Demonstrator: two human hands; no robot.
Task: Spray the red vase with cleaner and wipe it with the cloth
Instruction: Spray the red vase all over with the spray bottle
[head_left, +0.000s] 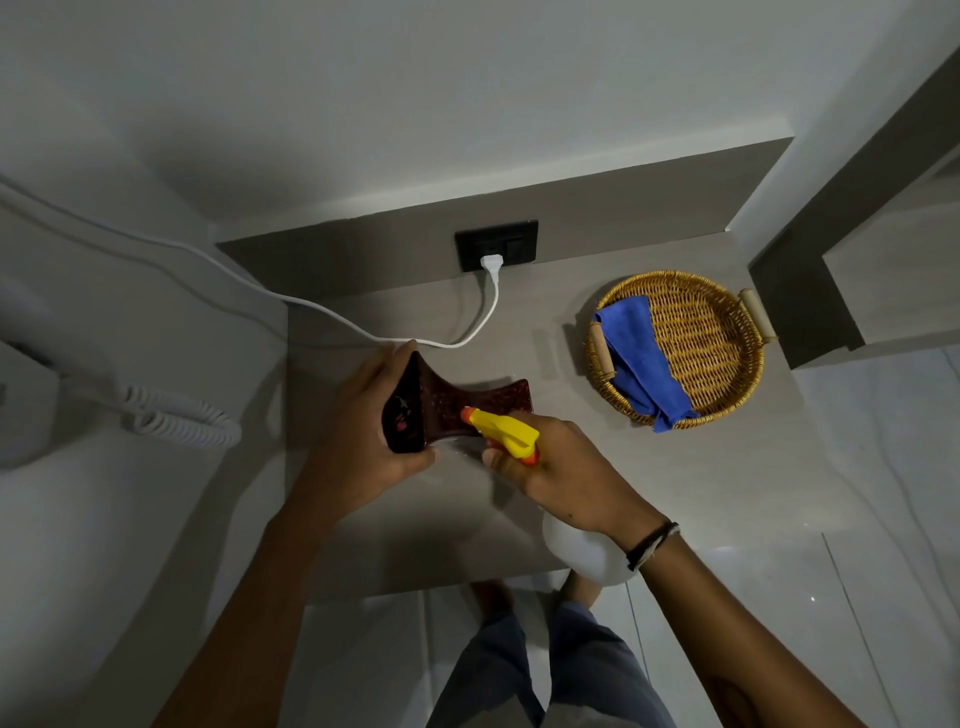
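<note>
Nearest, the right hand (558, 467) is closed around a spray bottle (506, 434) with a round, translucent white body and a yellow plastic trigger head, its orange nozzle almost touching the red vase (457, 405). The left hand (358, 431) grips that vase by its flared mouth, tipped sideways over the smooth grey counter (675, 467); it is glossy, speckled, narrow-waisted. Beyond the vase to the right, a round woven wicker basket (696, 338) holds a soft blue cloth (641, 358) draped over its rim.

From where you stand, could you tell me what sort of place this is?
Probably a hotel room or bathroom vanity: a wall-mounted hair dryer's coiled cord, a wall socket above the counter, and a wicker tray.
</note>
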